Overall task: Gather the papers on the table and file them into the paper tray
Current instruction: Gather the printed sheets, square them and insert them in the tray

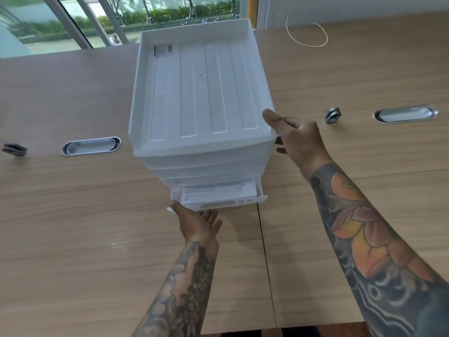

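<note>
At frame centre on the desk (73,215), the light, stiff, slick paper tray (201,93) holds papers (218,192) in its bottom drawer; left hand (198,221) fingers straight against the drawer front, right hand (298,139) fingers relaxed bracing its side

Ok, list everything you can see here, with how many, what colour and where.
paper tray: one, white, stacked tiers, middle of table
papers: one stack, white, in the bottom drawer, pulled out
table: one, light wood
cable slots: two, silver, left and right of tray
clips: two, dark metal, near the slots
string: one loop, cream, far right
left hand: at bottom drawer front
right hand: on tray's right side
</note>
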